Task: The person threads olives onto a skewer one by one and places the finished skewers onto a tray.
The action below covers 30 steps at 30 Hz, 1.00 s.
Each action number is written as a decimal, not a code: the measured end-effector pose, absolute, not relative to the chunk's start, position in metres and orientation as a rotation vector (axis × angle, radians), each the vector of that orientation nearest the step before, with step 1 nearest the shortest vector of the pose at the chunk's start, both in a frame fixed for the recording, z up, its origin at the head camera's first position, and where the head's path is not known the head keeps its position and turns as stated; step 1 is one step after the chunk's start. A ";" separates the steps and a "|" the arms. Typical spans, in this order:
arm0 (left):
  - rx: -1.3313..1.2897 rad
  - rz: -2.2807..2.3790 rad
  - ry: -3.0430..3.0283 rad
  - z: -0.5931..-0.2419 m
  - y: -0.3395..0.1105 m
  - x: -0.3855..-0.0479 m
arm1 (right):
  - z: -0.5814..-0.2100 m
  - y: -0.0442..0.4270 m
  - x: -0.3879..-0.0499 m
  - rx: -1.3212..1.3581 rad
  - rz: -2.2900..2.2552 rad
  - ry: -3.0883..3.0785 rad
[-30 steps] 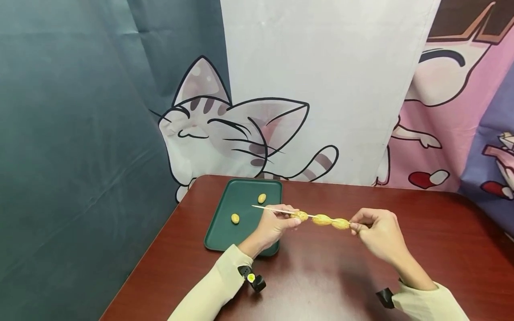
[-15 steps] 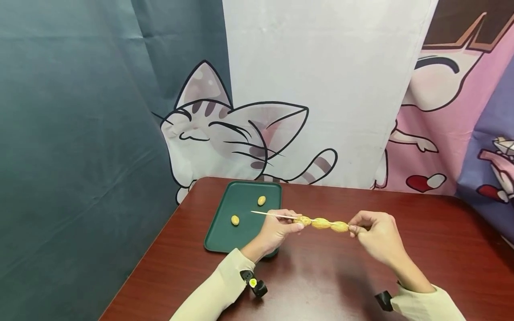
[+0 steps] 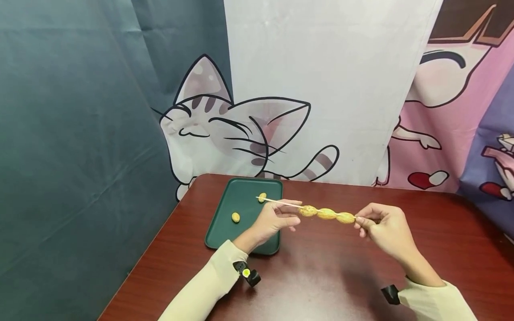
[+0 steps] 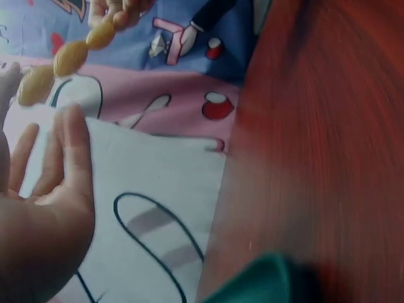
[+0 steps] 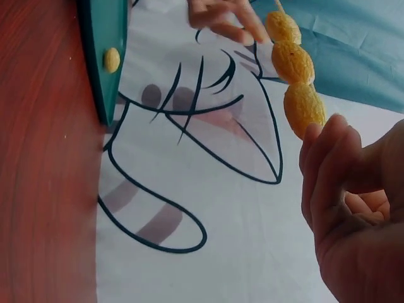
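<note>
My right hand [image 3: 387, 229] pinches the right end of a thin wooden skewer [image 3: 277, 202], with three yellow oval pieces [image 3: 327, 214] threaded one after another beside the fingertips. The skewer's bare pointed part extends left over the tray. Beside the leftmost piece is my left hand [image 3: 270, 223], its thumb and fingers apart and not closed round it. The left wrist view shows the left hand [image 4: 53, 208] with extended fingers below the pieces [image 4: 71, 58]. In the right wrist view, the right hand's fingertips [image 5: 325, 136] meet the skewer's end under the lowest piece [image 5: 304, 110].
A dark green tray [image 3: 218, 236] lies on the left part of the reddish-brown table [image 3: 321, 285]. Two loose yellow pieces, one nearer [image 3: 235, 217] and one farther back [image 3: 262, 197], are on it. Printed cloth [image 3: 341, 80] hangs behind the table.
My left fingers have let go of the leftmost piece and spread apart. The right hand and the skewer with its pieces have moved slightly up and to the right.
</note>
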<state>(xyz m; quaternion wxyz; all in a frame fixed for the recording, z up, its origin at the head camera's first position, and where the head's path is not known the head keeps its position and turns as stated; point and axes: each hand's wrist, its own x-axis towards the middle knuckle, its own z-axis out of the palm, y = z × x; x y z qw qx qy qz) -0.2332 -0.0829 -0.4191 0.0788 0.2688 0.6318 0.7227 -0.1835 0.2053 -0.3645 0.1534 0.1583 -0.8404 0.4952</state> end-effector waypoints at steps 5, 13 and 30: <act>0.740 2.025 2.104 -0.420 -0.115 -0.241 | -0.370 0.215 -0.186 0.454 1.406 -2.404; 0.591 1.778 2.412 -0.419 -0.177 -0.259 | -0.381 0.225 -0.187 0.450 1.436 -2.388; 0.554 0.811 2.753 -0.438 -0.245 -0.290 | -0.388 0.231 -0.197 0.484 1.422 -2.380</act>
